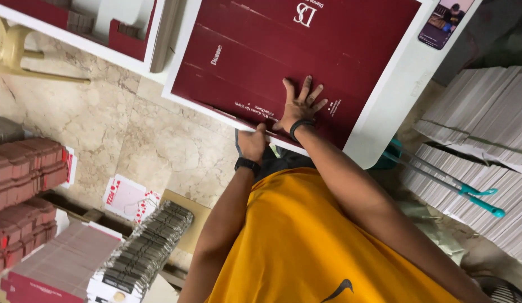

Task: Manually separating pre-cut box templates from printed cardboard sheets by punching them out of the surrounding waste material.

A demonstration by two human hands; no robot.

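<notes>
A large maroon cardboard sheet point(283, 50) with white print and crease lines lies flat on a white table point(384, 112). My right hand point(301, 105), with a black band on its wrist, presses palm-down on the sheet's near part, fingers spread. My left hand point(252, 143), with a black watch on its wrist, is closed around the sheet's near edge at the table's rim, right beside the right hand. My yellow shirt fills the lower middle of the view.
A phone point(443, 22) lies on the table's far corner. Stacks of pale sheets point(485, 129) stand at the right, with two teal-handled rods point(468, 193) across them. Piles of maroon folded boxes point(25, 174) and bundled flat cards point(143, 247) sit on the marble floor at the left. A plastic chair point(14, 50) stands far left.
</notes>
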